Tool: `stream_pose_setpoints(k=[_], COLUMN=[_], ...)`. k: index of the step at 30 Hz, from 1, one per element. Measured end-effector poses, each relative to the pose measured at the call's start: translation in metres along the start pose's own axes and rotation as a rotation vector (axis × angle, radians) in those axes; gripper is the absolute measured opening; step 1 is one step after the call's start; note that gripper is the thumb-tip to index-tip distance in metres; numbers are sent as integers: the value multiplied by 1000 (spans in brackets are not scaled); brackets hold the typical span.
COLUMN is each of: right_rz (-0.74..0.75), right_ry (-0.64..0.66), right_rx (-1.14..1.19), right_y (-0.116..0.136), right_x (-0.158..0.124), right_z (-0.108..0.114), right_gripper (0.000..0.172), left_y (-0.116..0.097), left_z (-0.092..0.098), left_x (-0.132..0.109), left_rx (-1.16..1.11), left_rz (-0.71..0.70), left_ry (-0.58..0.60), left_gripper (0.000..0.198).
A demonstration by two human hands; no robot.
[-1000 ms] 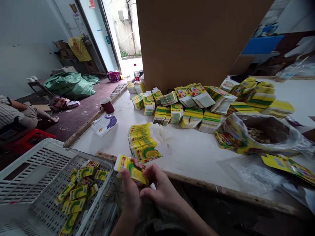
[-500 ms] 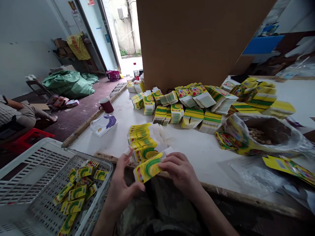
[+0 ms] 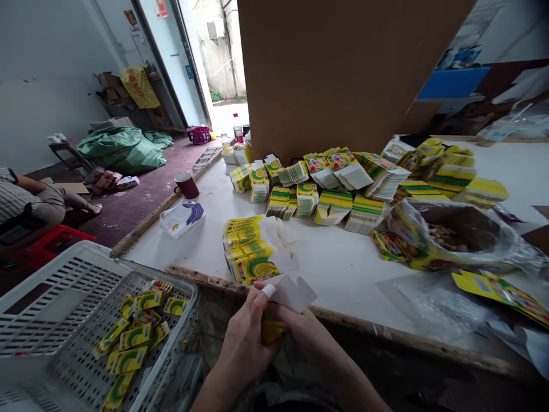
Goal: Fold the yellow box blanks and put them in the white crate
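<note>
In front of my lap, my left hand (image 3: 246,326) and my right hand (image 3: 306,332) meet around one small yellow-and-green carton (image 3: 272,331). Its white flap (image 3: 294,292) sticks out above the fingers, while most of the printed body is hidden by them. The left fingers are curled over its near side and the right fingers are closed on the other. A white wrap covers one left fingertip. Just beyond, a fanned row of flat yellow cartons (image 3: 253,246) lies at the table edge.
A white plastic basket (image 3: 98,257) at left holds several small yellow cartons. Stacks of flat cartons (image 3: 334,203) line the table's back. A plastic-lined box (image 3: 463,229) stands right; a maroon mug (image 3: 186,186) and a tissue pack (image 3: 182,219) are left. A seated person (image 3: 38,200) is far left.
My left hand, earlier spread beside the carton, has moved right and closed on it. The carton has turned and come nearer to me, with its white flap now facing up.
</note>
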State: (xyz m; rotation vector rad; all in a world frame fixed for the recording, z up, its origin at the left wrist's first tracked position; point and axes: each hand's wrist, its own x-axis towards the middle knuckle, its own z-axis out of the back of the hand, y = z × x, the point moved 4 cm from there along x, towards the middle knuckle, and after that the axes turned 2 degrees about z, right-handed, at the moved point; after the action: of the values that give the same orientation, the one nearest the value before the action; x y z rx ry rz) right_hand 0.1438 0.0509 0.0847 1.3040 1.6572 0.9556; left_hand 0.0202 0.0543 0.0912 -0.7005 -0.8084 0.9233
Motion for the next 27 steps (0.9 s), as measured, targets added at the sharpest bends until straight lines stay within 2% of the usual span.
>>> stream_pose_setpoints(k=[2,4,7,9,11,14,16,19,23,25,27], right_rz=[40,132,266,328,392,464,474,427,332,304,303], right_ry=[22,71,180,235,226,106,107,225,324,287,188], right_rx=[-26,-111,-368,-575,-701,-715,-764,-870,-877,-846,-783], right_y=[2,6,8,8,7,7,6,8,22,28,29], right_x=[-2,-5,-9,-10,-8,-1,3,6,6,6,6], right_z=[0,1,-1,-4,-5,1,6,12,15,14,11], right_gripper=[44,50,62,60,54,51,50,49,33,24,23], left_y=[-4,-1,11,20,25,29,29,27,27,26,23], left_z=[1,2,1,-1,0,8,16,26,28,25,22], left_x=[1,2,1,-1,-2,-1,1,4,4,3,3], left_rx=[-16,-19,-84,-163,-213,-162,-81,11,32,29,12], left_rz=[-27,24,183,239,246,284,297,279,258,231,232], left_ry=[7,9,28,-14,-99,-200,-188,-124,-62,-73,-125], left_gripper=[60,55,64,68,69,72,67,64,69,67,63])
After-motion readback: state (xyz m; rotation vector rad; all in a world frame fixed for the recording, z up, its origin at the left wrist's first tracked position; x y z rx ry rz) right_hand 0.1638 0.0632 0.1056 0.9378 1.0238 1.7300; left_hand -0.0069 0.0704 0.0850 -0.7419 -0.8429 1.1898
